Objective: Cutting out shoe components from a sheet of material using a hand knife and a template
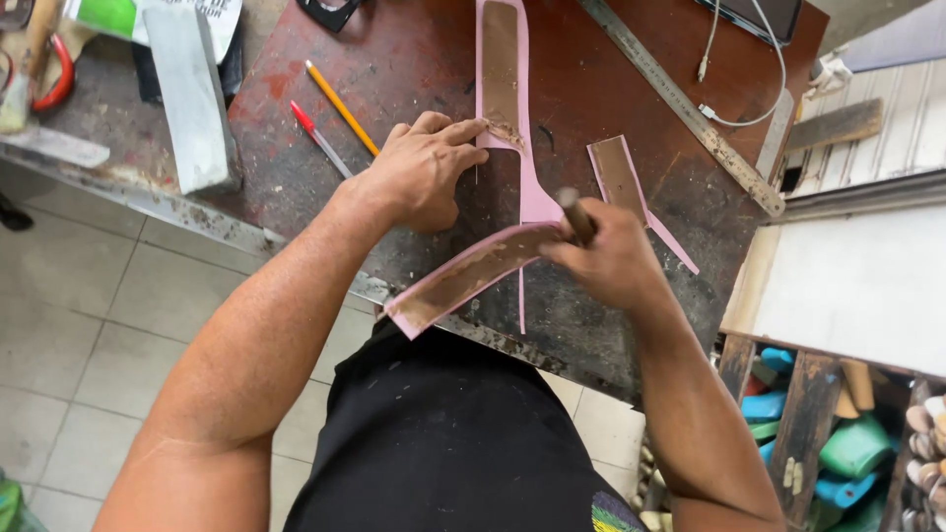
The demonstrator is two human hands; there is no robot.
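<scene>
Strips (512, 148) on worktable (414, 59), pencils (340, 106) left, ruler (680, 103) right

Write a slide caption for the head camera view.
Left hand steadies pink strip; right hand works wooden-handled tool.

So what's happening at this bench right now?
A person stands at a worn work table with pink strips coated brown on one face. The left hand presses down on one long pink strip lying flat. The right hand grips a wooden-handled tool against a second pink strip that curls over the table's edge. A third strip, pencils and a metal ruler lie nearby.
</scene>
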